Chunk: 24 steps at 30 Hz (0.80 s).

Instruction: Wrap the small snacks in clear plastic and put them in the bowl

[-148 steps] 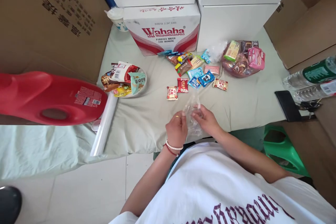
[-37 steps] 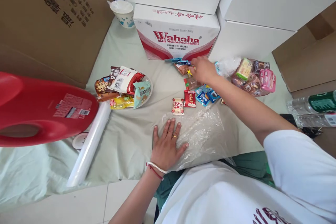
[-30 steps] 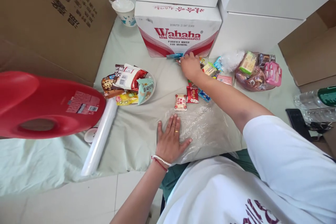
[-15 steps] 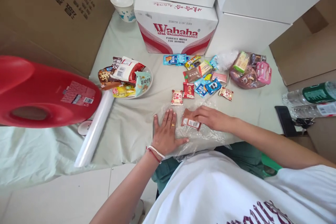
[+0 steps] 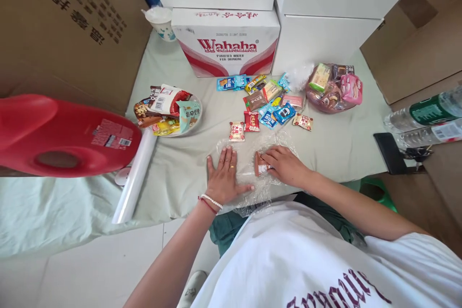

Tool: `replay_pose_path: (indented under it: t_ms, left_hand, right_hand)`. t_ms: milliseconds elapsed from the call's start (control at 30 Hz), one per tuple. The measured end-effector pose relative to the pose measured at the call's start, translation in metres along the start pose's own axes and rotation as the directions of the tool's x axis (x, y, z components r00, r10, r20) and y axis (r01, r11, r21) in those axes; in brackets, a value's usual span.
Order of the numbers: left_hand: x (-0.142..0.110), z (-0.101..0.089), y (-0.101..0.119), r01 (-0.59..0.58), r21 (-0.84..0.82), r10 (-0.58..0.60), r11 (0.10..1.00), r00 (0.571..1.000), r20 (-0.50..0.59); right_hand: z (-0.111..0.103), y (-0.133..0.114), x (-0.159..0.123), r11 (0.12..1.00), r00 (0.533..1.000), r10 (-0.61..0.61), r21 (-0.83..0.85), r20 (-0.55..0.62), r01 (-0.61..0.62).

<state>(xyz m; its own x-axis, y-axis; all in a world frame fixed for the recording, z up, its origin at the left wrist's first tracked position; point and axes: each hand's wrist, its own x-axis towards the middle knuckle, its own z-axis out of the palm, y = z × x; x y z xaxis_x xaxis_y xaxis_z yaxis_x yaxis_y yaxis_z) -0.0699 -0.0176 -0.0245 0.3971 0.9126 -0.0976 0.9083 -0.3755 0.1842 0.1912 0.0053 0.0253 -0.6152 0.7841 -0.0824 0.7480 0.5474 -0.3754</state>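
My left hand (image 5: 224, 179) lies flat with fingers spread, pressing down the left part of a sheet of clear plastic film (image 5: 249, 151) spread on the pale green cloth (image 5: 187, 163). My right hand (image 5: 284, 164) rests on the film with its fingers closed on a small brown snack packet (image 5: 258, 165), which touches the film. Beyond the film lie several loose snack packets (image 5: 267, 101), the nearest being a cream and red one (image 5: 237, 131) and a red one (image 5: 251, 121).
A plate piled with snacks (image 5: 169, 109) sits at the left, a clear bag of snacks (image 5: 334, 87) at the right. A film roll (image 5: 137, 173) and red jug (image 5: 65, 135) lie left. Wahaha box (image 5: 226, 41), paper cup (image 5: 159, 22), cartons behind; bottles (image 5: 426, 115) and phone (image 5: 390, 153) right.
The film was crumpled between both hands, then spread flat under my left hand. My right hand reached to the snack pile, brought back a brown packet and set it on the film.
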Motion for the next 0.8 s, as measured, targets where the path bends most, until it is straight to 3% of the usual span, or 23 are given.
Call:
replay_pose_path:
  t_ms: [167,300,400,533,600,700,800]
  left_hand:
    - [0.0,0.001,0.004,0.033,-0.015,-0.034,0.999,0.999,-0.038]
    - [0.0,0.003,0.008,0.064,-0.014,-0.065,0.998,0.996,-0.066]
    - [0.001,0.002,0.009,0.056,-0.006,-0.056,0.998,0.996,-0.066]
    - [0.0,0.003,0.008,0.055,0.005,-0.055,0.998,0.996,-0.072]
    - [0.0,0.003,0.008,0.056,0.009,-0.055,0.998,0.995,-0.08]
    - [-0.001,0.004,0.009,0.053,0.007,-0.052,0.999,0.995,-0.091]
    - [0.0,0.006,0.009,0.053,-0.008,-0.053,0.999,0.994,-0.098]
  right_hand:
    - [-0.012,0.023,-0.058,0.996,0.999,-0.04,0.086,0.035,0.037]
    - [-0.032,0.033,-0.107,0.987,0.986,-0.052,0.156,0.16,0.026]
    - [-0.053,0.042,-0.123,0.976,0.975,-0.015,0.214,0.222,-0.034]
    - [-0.078,0.044,-0.098,0.97,0.993,0.114,0.22,-0.019,-0.107]
    - [-0.081,0.033,-0.071,0.979,0.988,0.091,0.193,-0.124,-0.065]
    - [-0.068,0.008,-0.025,0.99,0.994,0.002,0.138,-0.112,0.013]
    - [-0.037,-0.012,0.008,0.998,0.999,-0.03,0.064,0.019,0.028]
